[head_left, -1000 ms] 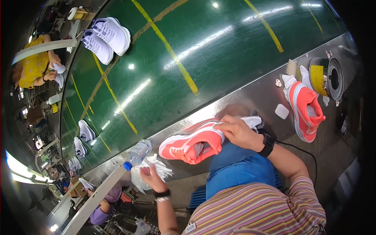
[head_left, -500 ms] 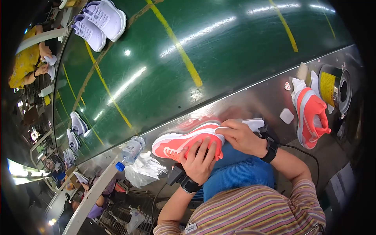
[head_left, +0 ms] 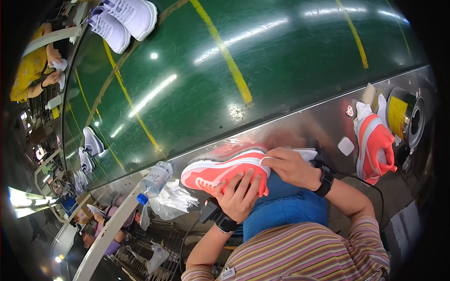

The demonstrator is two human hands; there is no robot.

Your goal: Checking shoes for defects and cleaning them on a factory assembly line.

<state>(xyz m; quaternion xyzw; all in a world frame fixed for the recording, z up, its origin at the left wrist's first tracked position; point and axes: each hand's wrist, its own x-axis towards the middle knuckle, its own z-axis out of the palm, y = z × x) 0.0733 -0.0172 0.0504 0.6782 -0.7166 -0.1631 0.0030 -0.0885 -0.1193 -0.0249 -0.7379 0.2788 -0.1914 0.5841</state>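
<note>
Grasps coral running shoe (head_left: 219, 172) with left hand (head_left: 236, 199), fingers spread across the upper. Holds shoe over near steel strip of desk (head_left: 323, 122), toe toward 9 o'clock, heel toward 3 o'clock, white midsole (head_left: 220, 163) toward 12 o'clock. Sets right hand (head_left: 290, 166) against heel, thumb and fingers drawn together; cannot tell whether pinching anything. Relative to held shoe, shows clear plastic bottle (head_left: 157, 178) near toe at 9 o'clock, second coral running shoe (head_left: 375, 136) well apart between 2 and 3 o'clock, and lavender running shoes (head_left: 133, 18) at 11 o'clock.
</note>
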